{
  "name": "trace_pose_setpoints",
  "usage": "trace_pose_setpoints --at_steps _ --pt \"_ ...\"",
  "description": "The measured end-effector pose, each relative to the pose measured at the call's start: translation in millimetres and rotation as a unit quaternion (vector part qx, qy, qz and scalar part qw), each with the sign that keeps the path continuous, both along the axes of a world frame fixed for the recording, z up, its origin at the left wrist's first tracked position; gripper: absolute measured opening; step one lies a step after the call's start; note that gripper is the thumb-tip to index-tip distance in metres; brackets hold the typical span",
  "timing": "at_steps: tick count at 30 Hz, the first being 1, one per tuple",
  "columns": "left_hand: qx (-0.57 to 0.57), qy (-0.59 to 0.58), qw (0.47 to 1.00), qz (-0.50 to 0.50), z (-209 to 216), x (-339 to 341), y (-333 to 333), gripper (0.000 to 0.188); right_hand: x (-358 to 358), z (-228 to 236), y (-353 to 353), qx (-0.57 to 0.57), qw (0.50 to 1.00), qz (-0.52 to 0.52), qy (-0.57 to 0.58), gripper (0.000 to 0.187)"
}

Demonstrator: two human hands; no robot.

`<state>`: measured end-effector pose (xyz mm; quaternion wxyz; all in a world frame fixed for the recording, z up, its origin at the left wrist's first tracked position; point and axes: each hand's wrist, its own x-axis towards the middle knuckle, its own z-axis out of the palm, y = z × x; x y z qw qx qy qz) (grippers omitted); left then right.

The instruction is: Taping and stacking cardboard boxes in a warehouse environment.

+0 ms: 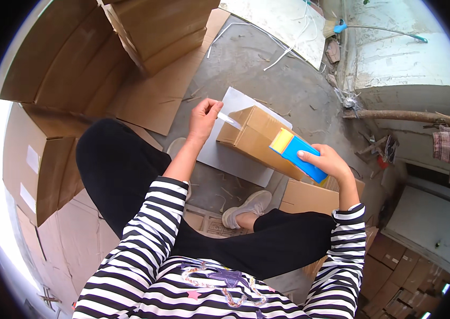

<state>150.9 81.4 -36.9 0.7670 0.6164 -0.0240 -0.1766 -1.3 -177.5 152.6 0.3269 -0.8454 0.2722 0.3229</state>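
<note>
A long brown cardboard box (253, 136) lies slantwise in front of me on a pale grey board (234, 166). At the box's left end, my left hand (204, 120) pinches a short whitish, translucent strip (228, 120) that reaches to the cardboard and looks like tape. My right hand (327, 160) is wrapped around a small blue-and-yellow box (302, 154), thumb on its blue face. Its yellow end points left, over the right part of the cardboard box. Whether the two touch, I cannot tell.
Tall cardboard cartons (76, 58) stand at the left, with a flat cardboard sheet (153, 101) beside them. More flattened cardboard (310, 195) lies near my right knee. A white panel with loose strings (289, 26) is at the back, and a wooden pole (395, 115) juts in from the right.
</note>
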Motion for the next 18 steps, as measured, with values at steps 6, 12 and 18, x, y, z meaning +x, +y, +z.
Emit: trace_pose_setpoints --at_steps 6,12,18 --pt "-0.02 0.022 0.999 -0.028 -14 -7 -7 0.01 5 -2 -5 0.005 0.998 -0.013 0.059 0.067" --pt "-0.007 0.01 1.0 0.003 -19 -8 -12 0.014 9 -5 -3 -0.026 0.998 -0.003 0.064 0.068" --pt "-0.015 0.08 0.996 -0.03 -61 -24 -27 0.012 13 -19 -5 -0.064 0.993 0.031 0.09 0.065"
